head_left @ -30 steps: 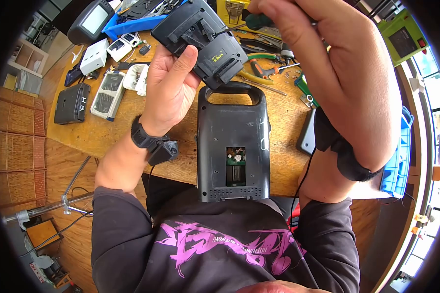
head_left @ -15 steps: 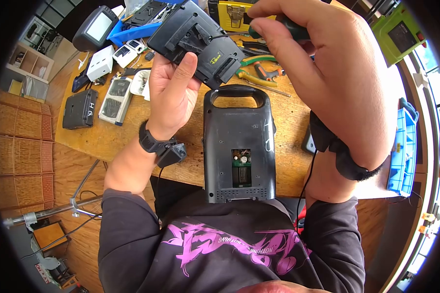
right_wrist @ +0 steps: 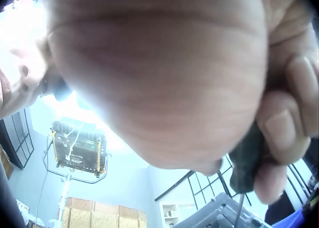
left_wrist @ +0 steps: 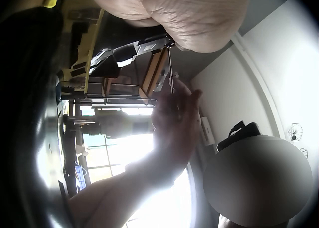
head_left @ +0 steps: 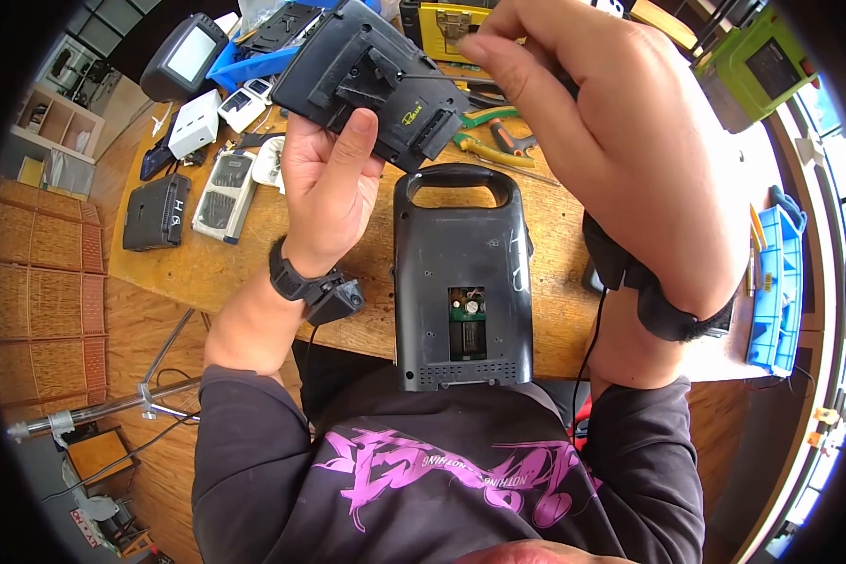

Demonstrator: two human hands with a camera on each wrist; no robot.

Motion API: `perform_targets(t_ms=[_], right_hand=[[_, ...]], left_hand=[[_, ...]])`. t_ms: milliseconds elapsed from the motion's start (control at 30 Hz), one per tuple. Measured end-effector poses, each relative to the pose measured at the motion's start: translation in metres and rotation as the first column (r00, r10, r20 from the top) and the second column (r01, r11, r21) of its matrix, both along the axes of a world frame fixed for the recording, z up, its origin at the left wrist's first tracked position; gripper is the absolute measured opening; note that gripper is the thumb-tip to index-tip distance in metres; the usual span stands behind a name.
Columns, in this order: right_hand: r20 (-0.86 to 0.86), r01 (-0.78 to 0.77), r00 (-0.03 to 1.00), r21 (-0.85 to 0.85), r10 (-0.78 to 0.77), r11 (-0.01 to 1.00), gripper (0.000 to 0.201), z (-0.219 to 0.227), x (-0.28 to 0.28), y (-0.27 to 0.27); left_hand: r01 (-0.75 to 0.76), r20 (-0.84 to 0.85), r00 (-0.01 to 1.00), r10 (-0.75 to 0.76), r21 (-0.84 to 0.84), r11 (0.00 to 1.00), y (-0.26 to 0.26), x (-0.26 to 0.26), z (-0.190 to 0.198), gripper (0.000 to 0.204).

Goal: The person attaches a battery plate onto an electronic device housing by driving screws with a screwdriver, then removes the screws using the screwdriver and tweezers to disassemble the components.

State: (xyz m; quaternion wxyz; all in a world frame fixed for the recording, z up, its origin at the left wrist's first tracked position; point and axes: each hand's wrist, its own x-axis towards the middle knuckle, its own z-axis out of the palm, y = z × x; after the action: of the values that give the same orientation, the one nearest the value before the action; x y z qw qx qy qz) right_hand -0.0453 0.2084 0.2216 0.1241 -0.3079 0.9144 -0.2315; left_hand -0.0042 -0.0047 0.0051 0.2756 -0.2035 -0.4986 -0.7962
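Note:
My left hand (head_left: 324,179) grips a black battery-mount plate (head_left: 371,85) and holds it up above the workbench, thumb across its lower edge. My right hand (head_left: 573,103) grips a dark green screwdriver (right_wrist: 246,165); its thin shaft (head_left: 437,77) reaches the plate's face. In the left wrist view the shaft (left_wrist: 171,73) runs from the right hand (left_wrist: 174,123) up to the plate. Below both hands a black handled casing (head_left: 461,277) lies flat on the bench, with a small open window showing a green circuit board (head_left: 466,315).
The wooden workbench (head_left: 226,268) carries a small monitor (head_left: 183,56), a blue tray (head_left: 244,61), white device parts (head_left: 226,193), a black box (head_left: 155,211), pliers and screwdrivers (head_left: 493,141), a yellow case (head_left: 451,23). Blue bins (head_left: 775,291) stand at the right edge; a green box (head_left: 761,66) sits far right.
Both hands shifted slightly left and up with the plate and the screwdriver. The right hand now hides more of the screwdriver handle. The casing on the bench stayed put.

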Motion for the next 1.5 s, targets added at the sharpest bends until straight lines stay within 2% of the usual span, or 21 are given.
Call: perform_targets(t_ms=[67, 200, 267, 400, 567, 600, 667, 700, 767, 800, 867, 1000, 1067, 1100, 1200, 1233, 1267, 1300, 1367, 1467, 1500], right_hand=[[-0.504, -0.134, 0.863, -0.191, 0.02, 0.972, 0.015, -0.037, 0.007, 0.004], [-0.439, -0.242, 0.896, -0.365, 0.063, 0.899, 0.015, -0.04, -0.007, 0.006], [-0.641, -0.363, 0.764, -0.339, 0.069, 0.868, 0.015, -0.051, -0.017, 0.008], [-0.571, -0.163, 0.815, -0.393, -0.101, 0.905, 0.017, -0.022, 0.024, -0.016], [-0.214, 0.085, 0.974, 0.06, -0.07, 0.995, 0.018, -0.001, 0.009, -0.013], [-0.214, 0.085, 0.974, 0.059, -0.07, 0.995, 0.018, -0.001, 0.0, -0.006], [0.019, -0.179, 0.982, -0.231, 0.189, 0.956, 0.021, -0.002, -0.019, 0.011], [0.019, -0.179, 0.982, -0.232, 0.188, 0.956, 0.021, -0.009, -0.012, 0.009], [-0.453, -0.225, 0.89, -0.331, 0.055, 0.917, 0.017, -0.034, 0.006, 0.002], [-0.452, -0.224, 0.89, -0.332, 0.054, 0.916, 0.017, -0.039, 0.002, 0.004], [-0.51, -0.385, 0.845, -0.369, 0.162, 0.846, 0.017, -0.044, -0.011, 0.011], [-0.412, -0.371, 0.886, -0.363, 0.21, 0.855, 0.019, -0.033, -0.007, 0.012], [-0.593, -0.368, 0.792, -0.267, 0.149, 0.891, 0.019, -0.033, 0.003, 0.006], [-0.593, -0.368, 0.791, -0.267, 0.149, 0.891, 0.019, -0.036, 0.0, 0.006], [-0.499, -0.388, 0.853, -0.403, 0.157, 0.829, 0.017, -0.028, -0.013, 0.002], [-0.207, -0.178, 0.969, -0.219, 0.133, 0.959, 0.016, 0.0, -0.01, -0.006], [0.083, -0.017, 0.996, 0.042, 0.014, 0.999, 0.016, 0.015, -0.008, -0.011], [0.083, -0.017, 0.996, 0.042, 0.014, 0.999, 0.016, 0.012, -0.008, -0.01], [-0.122, -0.118, 0.988, -0.159, 0.099, 0.98, 0.017, -0.007, -0.008, -0.003], [-0.436, -0.324, 0.89, -0.396, 0.134, 0.859, 0.019, -0.042, -0.01, 0.01], [-0.437, -0.325, 0.889, -0.396, 0.135, 0.859, 0.019, -0.053, -0.019, 0.011]], left_hand=[[-0.003, 0.008, 1.0, 0.003, 0.053, 0.999, 0.006, 0.002, 0.006, 0.04], [-0.022, 0.01, 1.0, 0.021, 0.056, 0.998, 0.007, 0.002, 0.004, 0.041], [-0.028, 0.003, 1.0, 0.028, 0.047, 0.998, 0.006, 0.001, 0.004, 0.042], [-0.012, 0.003, 1.0, 0.012, 0.033, 0.999, 0.005, 0.002, 0.001, 0.042], [-0.011, 0.003, 1.0, 0.011, -0.011, 1.0, 0.001, 0.001, -0.006, 0.042], [-0.011, 0.003, 1.0, 0.011, -0.012, 1.0, 0.0, 0.0, -0.005, 0.042], [0.021, 0.003, 1.0, -0.021, 0.01, 1.0, -0.001, -0.001, -0.002, 0.043], [0.022, 0.002, 1.0, -0.022, 0.009, 1.0, 0.0, -0.001, -0.002, 0.043], [-0.028, -0.001, 1.0, 0.028, -0.014, 1.0, 0.003, -0.001, -0.002, 0.043], [-0.027, -0.001, 1.0, 0.027, -0.015, 1.0, 0.002, -0.001, -0.001, 0.043], [-0.015, 0.002, 1.0, 0.015, -0.009, 1.0, 0.0, -0.001, -0.001, 0.044], [-0.009, -0.004, 1.0, 0.009, -0.002, 1.0, 0.0, 0.0, -0.002, 0.044], [-0.033, 0.015, 0.999, 0.033, -0.01, 0.999, 0.0, 0.0, -0.002, 0.044], [-0.033, 0.015, 0.999, 0.033, -0.01, 0.999, 0.0, 0.0, -0.002, 0.044], [-0.005, -0.023, 1.0, 0.005, -0.006, 1.0, 0.0, 0.0, -0.001, 0.044], [-0.014, -0.005, 1.0, 0.014, 0.003, 1.0, 0.001, 0.001, 0.0, 0.043], [-0.023, 0.013, 1.0, 0.023, 0.013, 1.0, 0.002, 0.001, 0.002, 0.043], [-0.024, 0.013, 1.0, 0.023, 0.013, 1.0, 0.004, 0.002, 0.003, 0.043], [-0.055, 0.037, 0.998, 0.053, 0.051, 0.997, 0.008, 0.001, 0.004, 0.04], [-0.048, 0.021, 0.999, 0.047, 0.038, 0.998, 0.007, 0.001, 0.003, 0.04], [-0.048, 0.021, 0.999, 0.047, 0.038, 0.998, 0.007, 0.001, 0.003, 0.04]])
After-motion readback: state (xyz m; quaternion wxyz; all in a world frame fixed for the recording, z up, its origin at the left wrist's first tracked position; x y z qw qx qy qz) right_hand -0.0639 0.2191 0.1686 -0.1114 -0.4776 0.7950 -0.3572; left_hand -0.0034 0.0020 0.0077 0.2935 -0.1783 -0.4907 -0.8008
